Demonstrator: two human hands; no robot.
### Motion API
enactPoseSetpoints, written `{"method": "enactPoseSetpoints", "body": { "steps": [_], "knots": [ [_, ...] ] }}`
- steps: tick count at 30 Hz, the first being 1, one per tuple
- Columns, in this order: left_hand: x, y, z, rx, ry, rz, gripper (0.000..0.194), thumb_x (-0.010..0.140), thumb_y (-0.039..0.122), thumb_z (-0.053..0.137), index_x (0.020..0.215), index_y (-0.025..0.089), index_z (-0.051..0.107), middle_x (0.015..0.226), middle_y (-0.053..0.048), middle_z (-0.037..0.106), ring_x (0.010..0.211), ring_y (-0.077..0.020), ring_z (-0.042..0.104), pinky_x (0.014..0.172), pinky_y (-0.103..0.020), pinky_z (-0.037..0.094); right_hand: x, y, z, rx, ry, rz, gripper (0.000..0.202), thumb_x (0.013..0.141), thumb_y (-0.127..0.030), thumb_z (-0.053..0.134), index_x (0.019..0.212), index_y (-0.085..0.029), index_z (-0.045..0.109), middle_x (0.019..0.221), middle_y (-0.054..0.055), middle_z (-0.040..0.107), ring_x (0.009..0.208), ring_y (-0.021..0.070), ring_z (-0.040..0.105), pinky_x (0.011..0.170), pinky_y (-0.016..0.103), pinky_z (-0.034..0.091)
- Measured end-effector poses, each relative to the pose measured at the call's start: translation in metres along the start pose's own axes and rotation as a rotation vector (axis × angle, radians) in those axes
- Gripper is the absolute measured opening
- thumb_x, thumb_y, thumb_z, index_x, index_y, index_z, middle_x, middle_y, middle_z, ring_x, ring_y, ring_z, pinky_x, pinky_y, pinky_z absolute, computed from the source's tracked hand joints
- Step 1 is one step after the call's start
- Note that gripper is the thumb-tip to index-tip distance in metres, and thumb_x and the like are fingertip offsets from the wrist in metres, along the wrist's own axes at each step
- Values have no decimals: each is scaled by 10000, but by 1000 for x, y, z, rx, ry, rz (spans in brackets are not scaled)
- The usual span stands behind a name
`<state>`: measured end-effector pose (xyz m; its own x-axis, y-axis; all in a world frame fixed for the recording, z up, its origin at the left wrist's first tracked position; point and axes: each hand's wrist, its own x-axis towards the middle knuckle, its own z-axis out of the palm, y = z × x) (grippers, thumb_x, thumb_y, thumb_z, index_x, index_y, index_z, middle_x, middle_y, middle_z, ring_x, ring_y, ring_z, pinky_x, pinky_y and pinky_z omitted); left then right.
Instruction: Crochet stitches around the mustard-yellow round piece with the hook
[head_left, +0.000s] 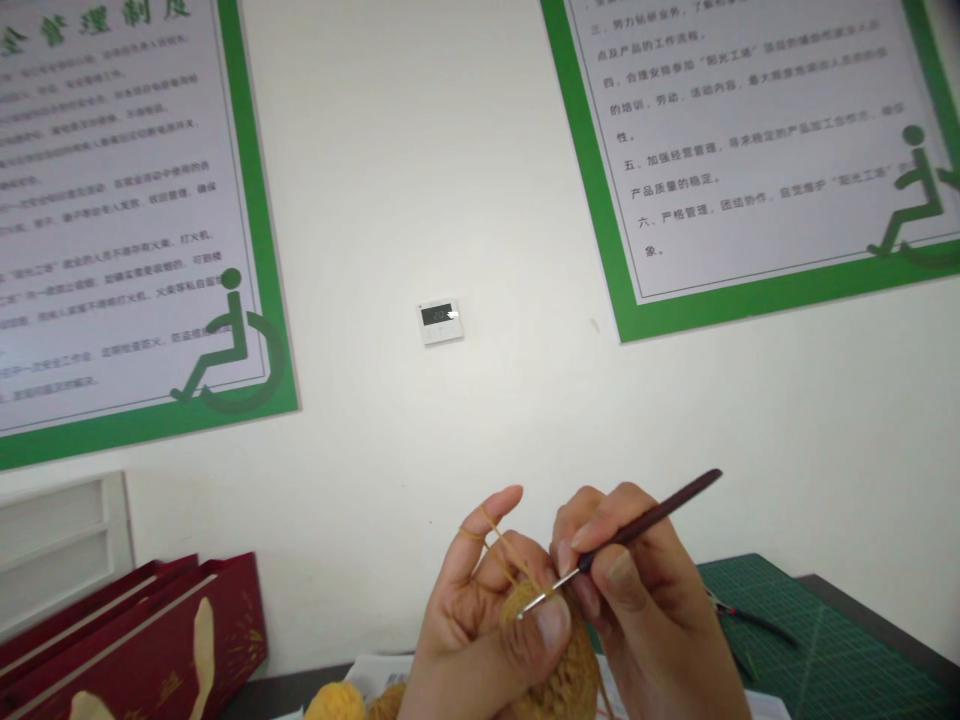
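A mustard-brown crocheted piece (564, 680) is pinched in my left hand (484, 630), between thumb and fingers. Yarn of the same colour (504, 538) loops around my raised left index finger and runs down to the piece. My right hand (652, 590) grips a crochet hook (660, 512) by its dark handle, like a pen. The hook's metal tip lies at the top of the piece, beside my left thumb. Part of the piece is hidden behind my left thumb and palm.
Yellow (335, 702) and brown yarn balls sit at the bottom, near papers. Dark red gift bags (150, 650) stand at left. A green cutting mat (840, 640) with pliers (757, 618) lies at right. The wall holds two green-framed posters and a thermostat (440, 322).
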<state>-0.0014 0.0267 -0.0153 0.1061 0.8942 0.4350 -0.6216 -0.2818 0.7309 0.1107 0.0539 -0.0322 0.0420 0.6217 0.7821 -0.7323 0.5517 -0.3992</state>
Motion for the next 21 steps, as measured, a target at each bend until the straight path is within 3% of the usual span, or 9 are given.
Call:
{"method": "enactPoseSetpoints", "body": {
  "steps": [5, 10, 15, 21],
  "knots": [
    [-1, 8, 1, 0, -79, -67, 631, 657, 84, 939, 1217, 328, 784, 748, 3, 741, 581, -93, 648, 571, -208, 450, -1, -12, 4, 36, 62, 131, 273, 893, -517, 731, 829, -259, 668, 796, -43, 561, 540, 65, 384, 487, 219, 282],
    [-5, 13, 11, -44, -140, -132, 646, 652, 24, 926, 1211, 318, 791, 741, -4, 744, 573, -80, 656, 571, -179, 470, 1, -15, 1, 87, 92, 218, 329, 919, -555, 677, 825, -246, 614, 695, -59, 512, 510, 62, 326, 454, 199, 226],
    [-5, 13, 9, -40, -167, -154, 669, 650, 44, 925, 1246, 307, 773, 745, -4, 725, 556, -78, 619, 544, -188, 426, 3, -14, -4, 80, 10, 168, 305, 960, -540, 626, 857, -254, 599, 689, -61, 551, 451, 45, 311, 414, 194, 179],
    [-5, 8, 3, -31, -162, -170, 693, 606, 94, 921, 1252, 293, 763, 754, -15, 708, 592, -116, 602, 589, -251, 388, -2, -20, 2, 32, 90, 152, 337, 910, -565, 689, 818, -253, 599, 674, -59, 569, 431, 41, 329, 390, 193, 147]
  ]
}}
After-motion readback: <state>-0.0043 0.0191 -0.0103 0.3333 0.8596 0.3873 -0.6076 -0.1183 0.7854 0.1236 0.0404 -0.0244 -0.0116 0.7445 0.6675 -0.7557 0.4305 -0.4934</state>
